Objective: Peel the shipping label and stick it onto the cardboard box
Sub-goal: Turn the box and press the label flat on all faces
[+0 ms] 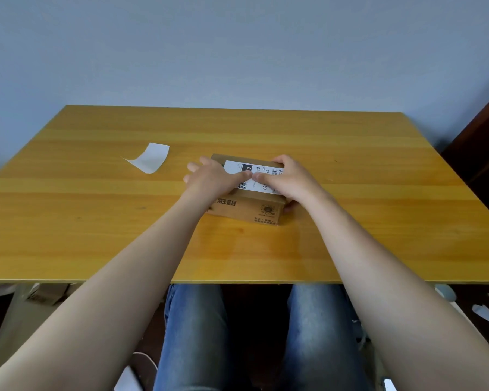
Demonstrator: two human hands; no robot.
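our left hand [212,176] and right hand [288,179] lie open, pressing the white printed shipping label [249,174] flat atop the small brown cardboard box [246,210], gripping nothing. uneven pressure could trap wrinkles or leave edges lifting.

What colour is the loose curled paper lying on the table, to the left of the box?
White and unprinted, the curled paper shows in the head view.

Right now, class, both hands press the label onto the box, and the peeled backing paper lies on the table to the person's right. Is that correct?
Not quite. The head view shows the backing paper on the table to the person's left, not right. The left hand and right hand do press the label onto the box.
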